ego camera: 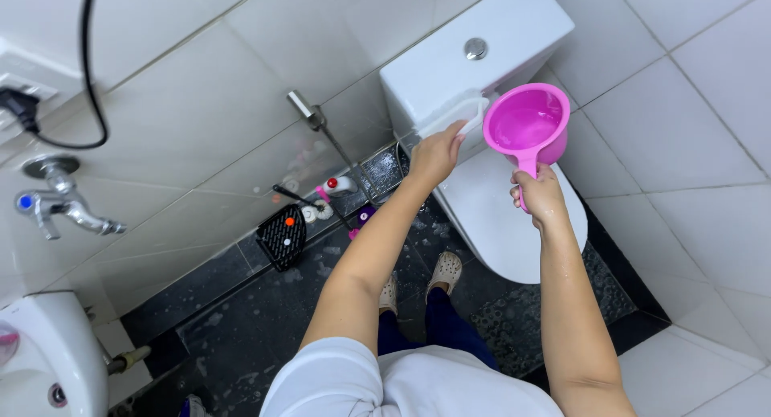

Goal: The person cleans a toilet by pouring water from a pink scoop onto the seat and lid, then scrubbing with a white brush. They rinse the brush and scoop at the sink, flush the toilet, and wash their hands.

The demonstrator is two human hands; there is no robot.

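My right hand [538,196] grips the handle of a pink plastic dipper [526,124], held level above the closed white toilet lid [498,224], with water in its bowl. My left hand [436,153] presses a white brush or scrubber [459,116] against the front of the white toilet tank [450,59]. A round chrome flush button [475,48] sits on the tank top. My feet in pale clogs [446,268] stand on the wet dark floor just before the toilet.
A black dustpan-like scoop [283,236], small bottles [337,184] and a wire rack [384,172] lie along the wall base. A spray hose [321,128] hangs on the tiled wall. At left are a chrome tap [60,200], a white basin [44,353] and a black cable [84,71].
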